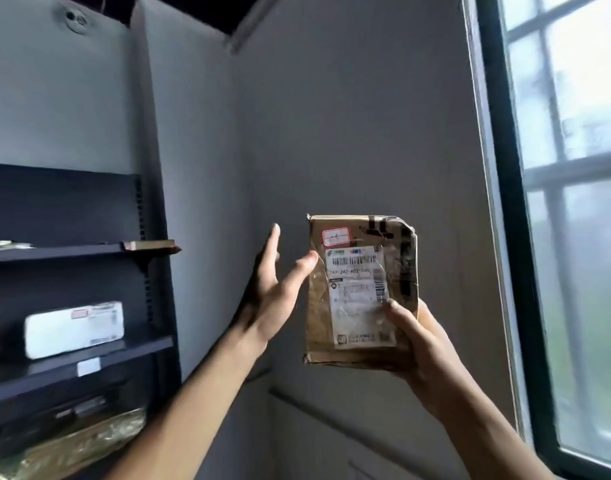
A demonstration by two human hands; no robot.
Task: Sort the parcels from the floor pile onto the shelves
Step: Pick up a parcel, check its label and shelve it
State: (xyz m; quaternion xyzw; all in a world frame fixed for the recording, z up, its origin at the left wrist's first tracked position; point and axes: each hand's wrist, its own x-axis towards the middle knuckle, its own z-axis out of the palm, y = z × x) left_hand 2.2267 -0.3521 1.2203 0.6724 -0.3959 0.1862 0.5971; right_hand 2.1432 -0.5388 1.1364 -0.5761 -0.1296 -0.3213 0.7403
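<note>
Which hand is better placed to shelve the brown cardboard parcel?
Probably right: the right hand holds the taped brown cardboard parcel at its lower corner; the left hand is open beside it.

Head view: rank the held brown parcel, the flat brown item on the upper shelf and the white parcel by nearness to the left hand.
1. Brown parcel, at the left hand's thumb, right.
2. Flat brown item, upper shelf end, left.
3. White parcel, lower shelf, farther left.

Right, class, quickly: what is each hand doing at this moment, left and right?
Left hand: open, fingers straight, thumb at the left edge of the brown cardboard parcel.
Right hand: closed, holding the parcel by its lower right corner.
</note>
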